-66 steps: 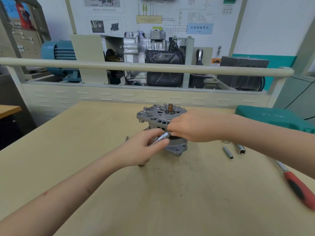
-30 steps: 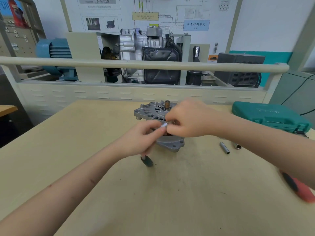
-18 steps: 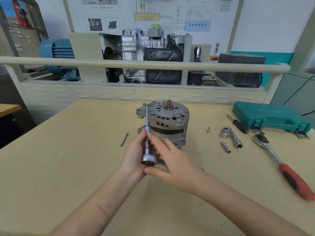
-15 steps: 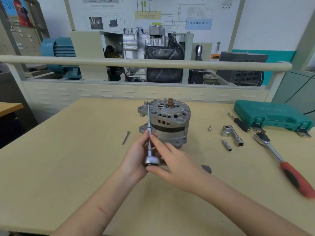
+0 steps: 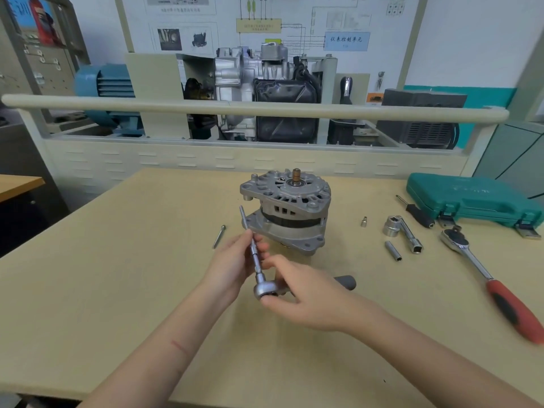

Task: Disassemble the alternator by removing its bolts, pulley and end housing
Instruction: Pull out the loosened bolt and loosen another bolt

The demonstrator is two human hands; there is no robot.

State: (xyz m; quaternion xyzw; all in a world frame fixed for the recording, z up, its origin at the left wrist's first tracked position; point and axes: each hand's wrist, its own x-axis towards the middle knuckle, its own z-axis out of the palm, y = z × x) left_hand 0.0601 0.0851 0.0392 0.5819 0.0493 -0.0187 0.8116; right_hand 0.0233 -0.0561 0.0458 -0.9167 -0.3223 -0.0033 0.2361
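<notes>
The workbench [image 5: 117, 290] fills the lower half of the frame, and the alternator [image 5: 290, 210] stands on it just above centre, shaft stub pointing up with no pulley on it. Its 2 grey cast housings are stacked with a dark band between them, and the upper one seems to sit slightly skewed on the lower.

Below it, the 2 hands meet over a small ratchet [image 5: 259, 272] carrying a thin extension. The left hand [image 5: 232, 266] pinches the slim shaft between thumb and fingertips; the right hand [image 5: 303, 295] curls its fingers around the ratchet's head and handle, whose dark end pokes out to the right. The tip floats just left of the alternator, touching nothing.

From here the thin extension could slip off a bolt head if it goes in tilted, and the alternator, held by no hand, could tip or turn under torque.

At mid right lie a green tool case [image 5: 471, 198], a red-handled ratchet [image 5: 494, 284] and loose sockets [image 5: 393, 250]. 1 long bolt [image 5: 219, 237] lies left of the alternator and could roll away.
</notes>
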